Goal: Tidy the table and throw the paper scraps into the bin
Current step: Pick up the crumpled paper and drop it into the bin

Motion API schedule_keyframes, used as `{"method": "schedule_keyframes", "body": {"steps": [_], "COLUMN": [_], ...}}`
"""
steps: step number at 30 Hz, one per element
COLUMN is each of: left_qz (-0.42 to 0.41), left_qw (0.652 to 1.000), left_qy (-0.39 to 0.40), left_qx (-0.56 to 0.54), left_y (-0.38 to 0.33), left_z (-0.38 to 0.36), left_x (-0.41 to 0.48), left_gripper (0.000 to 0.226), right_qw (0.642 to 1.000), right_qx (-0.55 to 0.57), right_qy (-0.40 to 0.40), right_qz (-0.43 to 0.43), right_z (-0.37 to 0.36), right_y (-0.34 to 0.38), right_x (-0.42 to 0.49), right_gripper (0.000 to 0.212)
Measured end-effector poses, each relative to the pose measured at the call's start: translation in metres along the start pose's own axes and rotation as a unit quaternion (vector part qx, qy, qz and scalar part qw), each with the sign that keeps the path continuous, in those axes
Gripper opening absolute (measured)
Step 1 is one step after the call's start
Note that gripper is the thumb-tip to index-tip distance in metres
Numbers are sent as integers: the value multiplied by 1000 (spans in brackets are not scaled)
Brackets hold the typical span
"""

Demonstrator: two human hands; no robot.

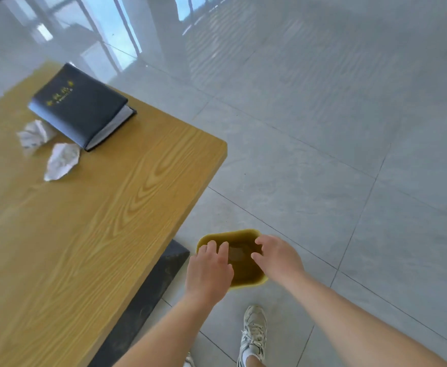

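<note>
A small yellow bin (246, 283) stands on the floor just off the table's right corner. My left hand (209, 270) hovers over its left rim with fingers spread, holding nothing. My right hand (279, 256) is above its right rim, fingers loosely apart and empty. Something pale and blurred (237, 254) lies inside the bin. Two crumpled white paper scraps (62, 160) (35, 134) lie on the wooden table (105, 215), to the left of a dark book.
A closed dark book (80, 104) with gold lettering lies at the table's far end. The table's dark base (148, 295) runs beside the bin. My sneaker (254, 332) stands on the grey tiled floor (323, 154) behind the bin.
</note>
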State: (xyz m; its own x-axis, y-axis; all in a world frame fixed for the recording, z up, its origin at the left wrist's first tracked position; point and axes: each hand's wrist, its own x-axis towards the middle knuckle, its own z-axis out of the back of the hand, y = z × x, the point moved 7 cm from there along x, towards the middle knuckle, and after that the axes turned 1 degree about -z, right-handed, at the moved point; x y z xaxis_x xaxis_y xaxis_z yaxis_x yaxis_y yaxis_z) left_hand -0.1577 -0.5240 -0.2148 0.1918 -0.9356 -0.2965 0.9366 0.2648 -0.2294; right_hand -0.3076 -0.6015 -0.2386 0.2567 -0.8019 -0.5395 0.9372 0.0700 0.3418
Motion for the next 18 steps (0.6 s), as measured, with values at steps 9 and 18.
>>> {"method": "schedule_keyframes", "body": {"steps": [9,18], "left_qz": [-12,63], "left_qw": [997,987], "left_qy": [-82,-150], "left_qx": [-8,10], "left_y": [-25,17], "left_z": [125,213], "left_x": [-51,-86], "left_gripper": [44,41], "right_qw": [990,965], "right_qx": [13,-5], "right_qy": [-89,-118], "right_qz": [107,233], "right_z": [117,178], "right_y": [69,162], "right_x": [-61,-87], "right_gripper": [41,40]}}
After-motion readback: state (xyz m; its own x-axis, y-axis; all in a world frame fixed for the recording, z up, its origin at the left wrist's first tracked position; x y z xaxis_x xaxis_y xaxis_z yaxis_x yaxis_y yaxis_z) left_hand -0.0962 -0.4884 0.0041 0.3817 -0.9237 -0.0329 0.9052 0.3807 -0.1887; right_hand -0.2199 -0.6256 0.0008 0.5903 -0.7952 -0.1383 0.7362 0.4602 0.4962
